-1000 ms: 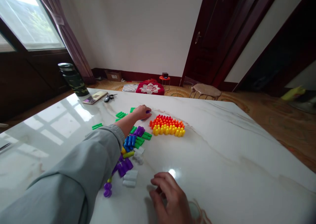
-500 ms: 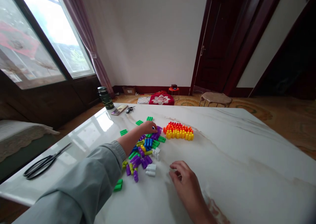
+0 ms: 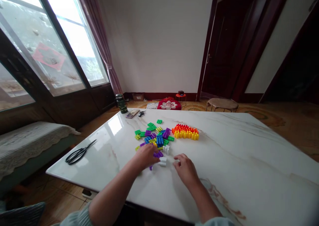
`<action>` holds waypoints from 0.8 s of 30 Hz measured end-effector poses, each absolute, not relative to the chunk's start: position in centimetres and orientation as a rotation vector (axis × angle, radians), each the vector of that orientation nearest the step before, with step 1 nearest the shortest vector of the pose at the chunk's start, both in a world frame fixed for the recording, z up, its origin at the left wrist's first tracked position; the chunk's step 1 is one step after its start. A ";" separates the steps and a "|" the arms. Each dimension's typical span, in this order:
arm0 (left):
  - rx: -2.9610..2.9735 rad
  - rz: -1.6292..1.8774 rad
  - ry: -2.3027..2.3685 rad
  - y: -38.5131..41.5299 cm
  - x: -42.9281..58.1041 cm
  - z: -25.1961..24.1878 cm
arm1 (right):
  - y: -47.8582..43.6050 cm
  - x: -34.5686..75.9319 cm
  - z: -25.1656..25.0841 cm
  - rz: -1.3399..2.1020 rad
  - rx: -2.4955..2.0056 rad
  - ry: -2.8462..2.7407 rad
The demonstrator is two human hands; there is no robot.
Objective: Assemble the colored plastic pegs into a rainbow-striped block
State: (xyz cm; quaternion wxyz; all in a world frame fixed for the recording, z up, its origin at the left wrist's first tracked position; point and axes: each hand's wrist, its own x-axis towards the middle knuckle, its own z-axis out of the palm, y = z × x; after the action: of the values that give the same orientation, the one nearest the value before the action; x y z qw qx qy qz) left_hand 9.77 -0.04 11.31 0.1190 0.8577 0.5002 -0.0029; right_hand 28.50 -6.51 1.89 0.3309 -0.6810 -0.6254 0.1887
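My left hand (image 3: pixel 146 156) is over the near side of a loose pile of coloured plastic bullet-shaped blocks. Its thumb and fingers are apart beside the purple blocks (image 3: pixel 158 154), and no block shows in its grasp. A white block (image 3: pixel 162 161) lies just right of its thumb, with another white block (image 3: pixel 166 149) farther back. To the right, my right hand (image 3: pixel 185 169) hovers low over the table with curved fingers apart, holding nothing. Blue blocks (image 3: pixel 159 140) and green blocks (image 3: pixel 151 126) lie in the pile. Behind it stand joined rows of red, orange and yellow blocks (image 3: pixel 185 133).
Black-handled scissors (image 3: pixel 79 153) lie at the left of the white marbled table (image 3: pixel 239 153). A camouflage flask (image 3: pixel 121 104), a phone (image 3: pixel 132 113) and keys (image 3: pixel 142 113) are at the far left corner. Beyond the table stands a round stool (image 3: pixel 221 104).
My left hand has come back from the far purple blocks to the near side of the pile. My right hand stays in nearly the same place. The head view has shifted.
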 end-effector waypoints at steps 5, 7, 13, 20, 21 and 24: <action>2.430 -0.221 1.429 -3.2 9.1 10.1 | -6.7 27.4 1.9 0.612 -1.730 -1.687; 2.415 -0.265 1.364 -3.5 9.1 9.0 | -6.8 27.0 1.9 0.659 -1.671 -1.718; 2.440 -0.045 1.427 -1.0 9.6 8.2 | -6.6 26.4 1.7 0.641 -1.570 -1.770; 2.409 0.431 1.746 4.2 9.6 6.7 | -6.4 25.9 2.0 0.540 -1.644 -1.812; 2.413 0.411 1.745 4.5 9.7 6.2 | -6.4 25.8 2.1 0.541 -1.645 -1.822; 2.398 0.332 1.792 4.9 10.2 4.9 | -6.6 25.8 2.1 0.551 -1.654 -1.830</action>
State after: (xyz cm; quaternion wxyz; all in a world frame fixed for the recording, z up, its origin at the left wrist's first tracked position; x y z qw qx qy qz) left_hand 10.24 4.92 4.94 0.0650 0.7945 0.5936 0.1100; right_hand 25.82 -6.63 2.13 0.3023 -0.6239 -0.6900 0.2080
